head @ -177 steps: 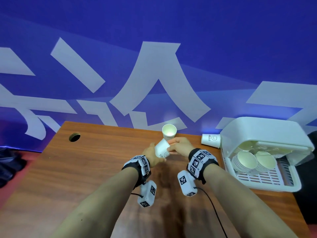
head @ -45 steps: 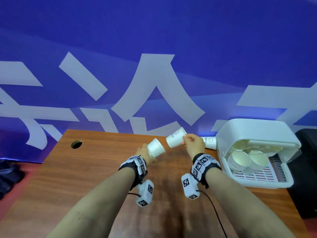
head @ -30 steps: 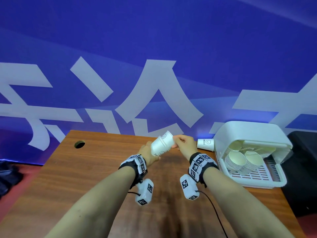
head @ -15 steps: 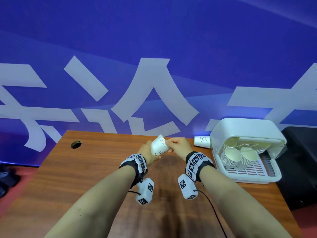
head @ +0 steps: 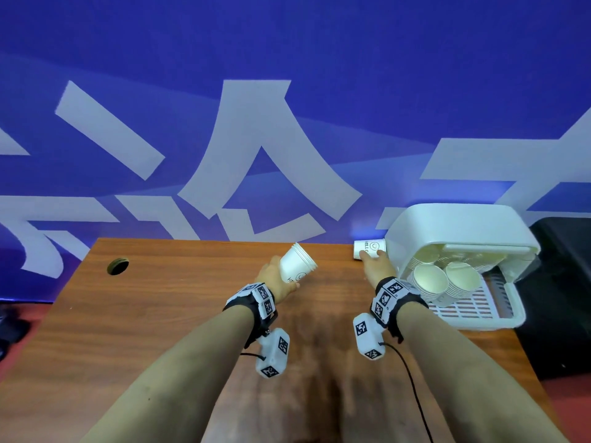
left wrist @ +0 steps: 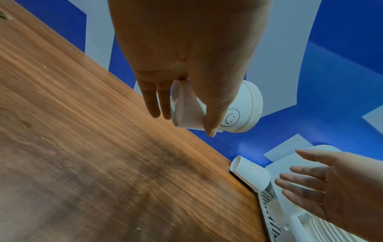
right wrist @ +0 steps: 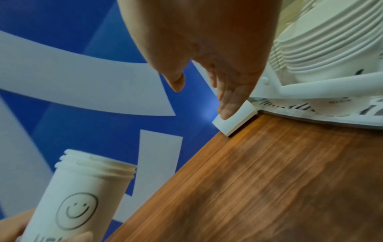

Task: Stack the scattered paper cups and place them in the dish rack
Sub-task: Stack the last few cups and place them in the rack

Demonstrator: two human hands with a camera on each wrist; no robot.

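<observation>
right hand [head: 374, 266] is spread open, fingertips just reaching the lone cup [head: 367, 248] lying on its side against the dish rack [head: 460, 225]. best to wrap it round the middle, lift clear of the rack wall, then nest it. left hand [head: 274, 280] clamps the nested stack [head: 297, 263], tilted, well left of the rack. cups are white, smiley print, rolled rims.

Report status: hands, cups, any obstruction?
Left hand grips cup stack. Right hand open, reaching lone cup lying against dish rack. Path clear.
</observation>
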